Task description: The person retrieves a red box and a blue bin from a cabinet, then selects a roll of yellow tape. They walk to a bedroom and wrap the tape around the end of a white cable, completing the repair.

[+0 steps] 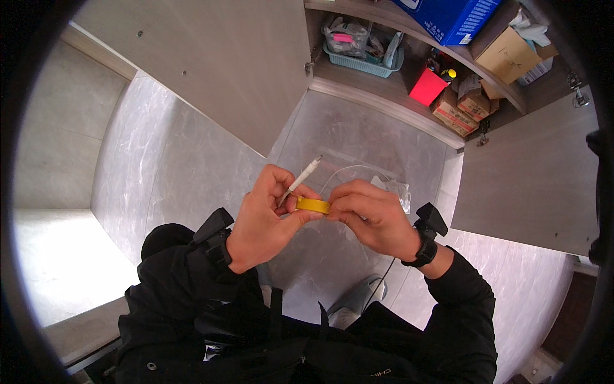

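Observation:
My left hand (261, 214) is closed around a small roll of yellow tape (313, 205), its thumb along the near side. A slim white stick-shaped piece (304, 176) with a grey tip also rests between the left fingers, slanting up to the right; I cannot tell if it is a cable end or a pen. My right hand (374, 214) pinches the right edge of the tape with thumb and fingertips. Behind the hands, a thin white cable (350, 168) curves toward a clear plastic bag (398, 190) on the floor, partly hidden by the right hand.
An open cabinet ahead holds a light blue basket (361, 63), a red container (427, 88), cardboard boxes (455, 114) and a blue box (448, 22). Cabinet doors stand open at left (211, 57) and right (527, 173). My slippered foot (358, 301) is below.

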A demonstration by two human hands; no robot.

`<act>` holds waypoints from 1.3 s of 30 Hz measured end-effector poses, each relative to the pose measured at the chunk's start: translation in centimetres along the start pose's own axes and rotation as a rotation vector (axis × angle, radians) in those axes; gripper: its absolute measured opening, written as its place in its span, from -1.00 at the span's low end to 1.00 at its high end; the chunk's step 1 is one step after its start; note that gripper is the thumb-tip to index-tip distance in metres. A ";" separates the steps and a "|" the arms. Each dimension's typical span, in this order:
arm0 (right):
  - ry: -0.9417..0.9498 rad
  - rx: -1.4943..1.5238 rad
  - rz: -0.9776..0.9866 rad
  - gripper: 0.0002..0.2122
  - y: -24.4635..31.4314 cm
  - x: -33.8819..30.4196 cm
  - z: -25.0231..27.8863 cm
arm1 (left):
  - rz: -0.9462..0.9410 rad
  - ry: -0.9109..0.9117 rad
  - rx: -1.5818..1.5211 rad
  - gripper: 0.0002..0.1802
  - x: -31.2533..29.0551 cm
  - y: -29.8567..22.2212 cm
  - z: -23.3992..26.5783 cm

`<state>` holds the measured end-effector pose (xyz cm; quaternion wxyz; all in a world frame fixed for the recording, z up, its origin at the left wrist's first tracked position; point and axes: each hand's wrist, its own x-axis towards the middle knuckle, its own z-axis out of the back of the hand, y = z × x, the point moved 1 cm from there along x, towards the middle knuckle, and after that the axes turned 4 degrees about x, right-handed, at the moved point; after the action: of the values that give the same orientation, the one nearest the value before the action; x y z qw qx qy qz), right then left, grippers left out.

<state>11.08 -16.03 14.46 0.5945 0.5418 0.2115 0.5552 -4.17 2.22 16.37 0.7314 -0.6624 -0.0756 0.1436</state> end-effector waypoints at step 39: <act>0.017 0.097 -0.030 -0.84 -0.6 -0.2 0.0 | 0.050 0.054 0.011 -0.49 0.0 0.1 0.4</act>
<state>11.30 -16.11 13.92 0.5739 0.5619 0.2514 0.5401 -4.30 2.62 16.33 0.7329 -0.6637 -0.0384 0.1445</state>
